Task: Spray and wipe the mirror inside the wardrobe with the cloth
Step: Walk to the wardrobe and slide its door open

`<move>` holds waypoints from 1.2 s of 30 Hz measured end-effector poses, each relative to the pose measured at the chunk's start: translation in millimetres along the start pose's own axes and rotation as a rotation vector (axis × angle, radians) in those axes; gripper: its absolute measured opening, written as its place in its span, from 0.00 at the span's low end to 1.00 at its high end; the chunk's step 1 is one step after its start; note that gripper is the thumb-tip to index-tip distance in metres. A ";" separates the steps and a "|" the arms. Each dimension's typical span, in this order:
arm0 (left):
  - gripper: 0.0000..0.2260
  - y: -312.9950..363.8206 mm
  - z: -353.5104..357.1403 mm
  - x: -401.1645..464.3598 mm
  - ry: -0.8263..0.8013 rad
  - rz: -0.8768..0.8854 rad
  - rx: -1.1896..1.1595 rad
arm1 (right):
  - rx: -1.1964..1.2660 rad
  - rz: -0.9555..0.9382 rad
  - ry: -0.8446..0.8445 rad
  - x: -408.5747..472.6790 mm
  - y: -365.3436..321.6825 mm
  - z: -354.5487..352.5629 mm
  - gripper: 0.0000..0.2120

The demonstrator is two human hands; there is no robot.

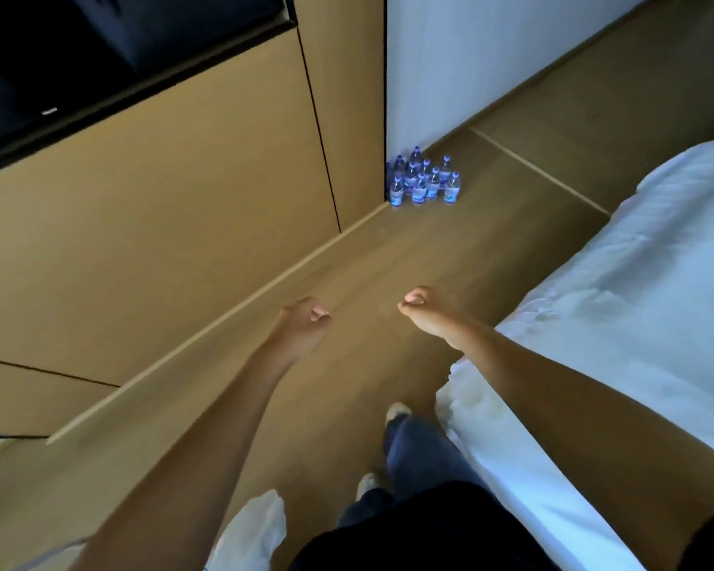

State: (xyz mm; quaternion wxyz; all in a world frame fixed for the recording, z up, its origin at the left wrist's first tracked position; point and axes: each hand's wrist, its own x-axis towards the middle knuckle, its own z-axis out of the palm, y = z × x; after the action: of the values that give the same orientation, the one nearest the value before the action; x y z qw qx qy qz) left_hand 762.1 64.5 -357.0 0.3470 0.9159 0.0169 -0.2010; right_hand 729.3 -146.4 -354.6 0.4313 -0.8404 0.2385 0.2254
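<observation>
Both arms stretched forward over wood floor [388,257]. Left hand [306,323] curled to loose fist, fingers together, holding nothing. Right hand [423,309] likewise closed, empty. No mirror, spray or wardrobe interior in view; panelled wood wall [161,199] at left, doors shut if wardrobe. White cloth [260,525] seemingly hangs at left hip, near floor's lower edge. Likely step: approach. Advice: take cloth first, find spray, open wardrobe door fully. Water bottles [423,179] in far floor corner; bed [615,302] at right.
</observation>
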 end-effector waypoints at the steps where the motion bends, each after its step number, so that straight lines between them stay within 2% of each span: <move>1: 0.08 5.2 2.3 16.9 -0.013 -0.004 0.004 | -0.005 0.028 -0.010 12.8 0.4 -6.9 0.20; 4: 0.08 24.3 11.0 68.3 -0.053 -0.004 0.028 | -0.026 0.086 -0.020 56.8 1.5 -31.0 0.21; 10: 0.06 95.3 37.1 189.0 -0.146 0.036 0.060 | -0.108 0.122 0.024 158.9 -4.1 -106.6 0.17; 14: 0.02 159.1 55.8 256.5 -0.230 0.085 0.122 | 0.002 0.173 0.077 209.0 -9.1 -168.0 0.17; 17: 0.05 207.2 69.8 304.4 -0.268 0.126 0.139 | 0.142 0.214 0.156 238.7 -4.9 -213.3 0.18; 20: 0.08 250.0 84.3 344.9 -0.330 0.186 0.164 | 0.235 0.248 0.210 262.1 6.7 -250.8 0.16; 28: 0.04 372.2 146.2 459.9 -0.509 0.349 0.256 | 0.387 0.363 0.383 337.9 44.7 -347.8 0.09; 31: 0.04 429.9 173.3 514.8 -0.565 0.418 0.280 | 0.419 0.384 0.442 382.4 48.5 -397.6 0.12; 36: 0.08 532.0 202.6 609.0 -0.568 0.464 0.302 | 0.407 0.424 0.498 455.8 42.6 -489.8 0.17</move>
State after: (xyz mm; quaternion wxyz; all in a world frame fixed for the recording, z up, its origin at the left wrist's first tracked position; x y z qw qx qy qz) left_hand 1340.0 -535.2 -391.3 0.2356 0.8441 -0.3168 -0.3630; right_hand 1146.4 -670.1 -389.6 0.4621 -0.6987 0.5442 0.0467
